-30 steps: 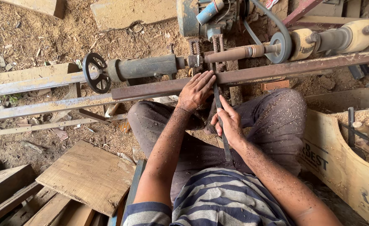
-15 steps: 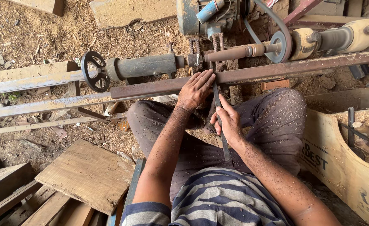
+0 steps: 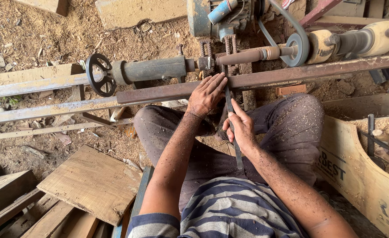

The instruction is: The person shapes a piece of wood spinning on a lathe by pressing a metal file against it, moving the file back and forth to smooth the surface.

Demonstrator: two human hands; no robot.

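The person wore a short-sleeved shirt (image 3: 238,211) striped across in grey-blue and pale bands, its left sleeve ending in a darker blue hem near the elbow. Grey-brown trousers (image 3: 291,128) covered both legs, the cloth peppered with pale sawdust and small shavings, thickest over the right knee. Both forearms were bare and flecked with the same wood dust. The left hand (image 3: 207,94) and right hand (image 3: 240,128) wore no gloves, rings or watch.
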